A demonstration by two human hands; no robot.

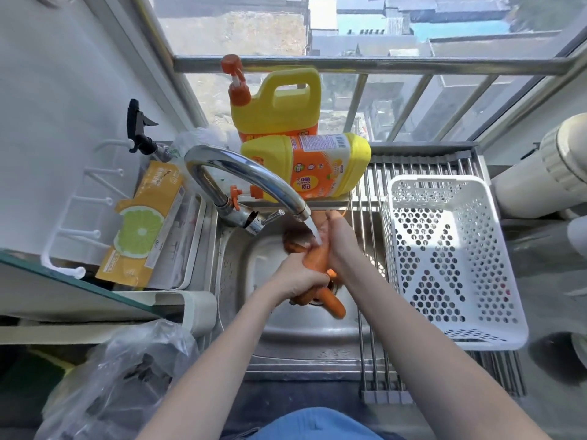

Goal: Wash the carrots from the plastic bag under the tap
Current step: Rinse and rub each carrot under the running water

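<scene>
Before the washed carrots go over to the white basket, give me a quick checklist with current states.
1. Water running from the chrome tap: ok.
2. Left hand grips the orange carrots: ok.
3. Right hand rubs the carrots under the stream: ok.
4. White perforated plastic basket on the metal drying rack, empty: ok.
5. Carrots fully clean: cannot tell.
6. Clear plastic bag emptied: cannot tell.

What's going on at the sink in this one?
A person is washing carrots under the running tap, over the steel sink. The left hand grips a bunch of them, while the right hand rubs the upper ends in the stream of water. A crumpled plastic bag lies on the counter to the left, and a white perforated basket sits on the drying rack to the right with nothing visible in it.
</scene>
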